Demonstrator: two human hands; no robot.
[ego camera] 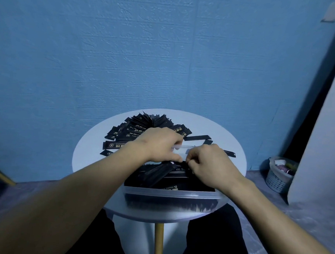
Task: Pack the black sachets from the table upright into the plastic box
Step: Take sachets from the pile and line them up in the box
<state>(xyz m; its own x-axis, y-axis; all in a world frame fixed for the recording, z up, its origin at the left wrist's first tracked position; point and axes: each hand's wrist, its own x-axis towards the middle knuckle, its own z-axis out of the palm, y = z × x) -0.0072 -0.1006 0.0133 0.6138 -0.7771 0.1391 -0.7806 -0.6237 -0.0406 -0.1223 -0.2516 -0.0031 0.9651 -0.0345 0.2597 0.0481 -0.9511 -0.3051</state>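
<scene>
Black sachets [157, 174] fill the plastic box [169, 193] — right hand [211, 165] pinches one inside, left hand [158, 143] grips its far rim.

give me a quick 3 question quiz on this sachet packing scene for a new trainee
1. True or false: the plastic box is empty.
2. Where does the loose pile of sachets lie? A) on the floor B) on the table, beyond the box C) in the person's lap
3. Fill in: both hands, left and right, are at the box's ___ rim.
Key: 1 false, sachets already stand in it; 2 B; 3 far
</scene>
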